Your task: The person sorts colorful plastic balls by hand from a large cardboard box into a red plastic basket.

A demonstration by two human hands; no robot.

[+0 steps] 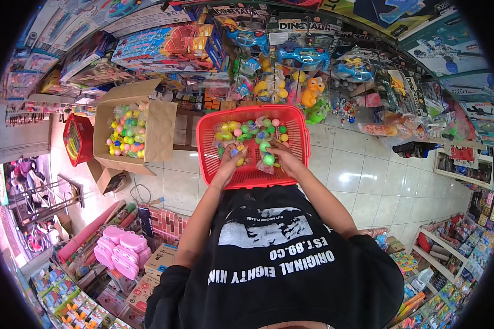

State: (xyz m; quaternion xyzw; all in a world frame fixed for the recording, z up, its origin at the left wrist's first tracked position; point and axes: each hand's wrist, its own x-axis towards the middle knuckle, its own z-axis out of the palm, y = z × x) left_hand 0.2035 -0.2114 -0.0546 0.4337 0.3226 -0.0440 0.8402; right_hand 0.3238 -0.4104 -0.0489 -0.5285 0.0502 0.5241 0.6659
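A red plastic basket (207, 129) with slotted walls is in front of my body, and both hands reach into it. Inside lie clear plastic bags of small coloured balls (247, 130), mostly green, yellow and pink. My left hand (230, 164) has its fingers closed on a bag with bluish and yellow balls. Opposite it, my right hand (286, 159) pinches a clear bag of green balls (267, 159), which hangs over the basket's floor. The fingertips partly hide both bags.
To the left, an open cardboard box (162, 131) holds many coloured balls beside a red bin (78, 140). Packaged toys (302, 57) line the shelves ahead. Pink cases (123, 252) and cartons (162, 257) stand lower left. Tiled floor (357, 170) extends to the right.
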